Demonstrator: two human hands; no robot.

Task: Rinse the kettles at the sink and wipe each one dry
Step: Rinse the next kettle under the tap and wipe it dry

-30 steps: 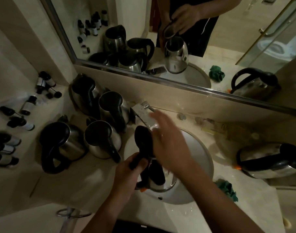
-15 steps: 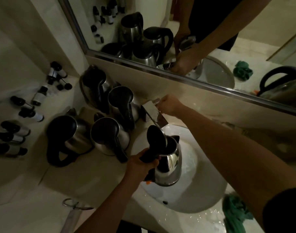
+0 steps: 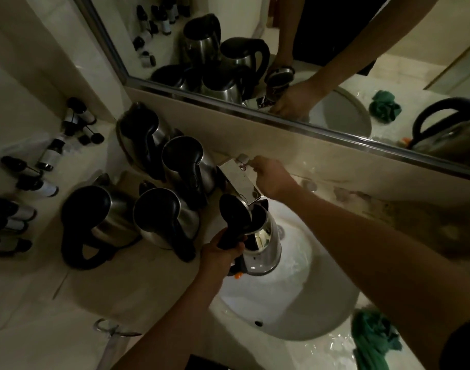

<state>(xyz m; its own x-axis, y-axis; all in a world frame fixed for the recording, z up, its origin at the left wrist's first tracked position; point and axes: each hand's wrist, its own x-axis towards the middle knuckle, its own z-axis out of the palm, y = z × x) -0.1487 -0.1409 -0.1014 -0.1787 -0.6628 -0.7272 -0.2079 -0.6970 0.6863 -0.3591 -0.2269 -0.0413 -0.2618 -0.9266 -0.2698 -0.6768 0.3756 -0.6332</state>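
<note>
One shiny steel kettle [image 3: 260,243], black lid flipped up, sits over the sink [image 3: 322,297] right under the faucet [image 3: 240,182]. Left hand [image 3: 220,253] grips its black handle; right hand [image 3: 272,177] pinches the faucet lever just beyond it.

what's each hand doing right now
Left hand: grips the handle of the kettle under the faucet.
Right hand: fingers curled on the faucet's lever.

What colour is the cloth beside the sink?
Dark green cloth, seen in the head view, bottom right.
</note>
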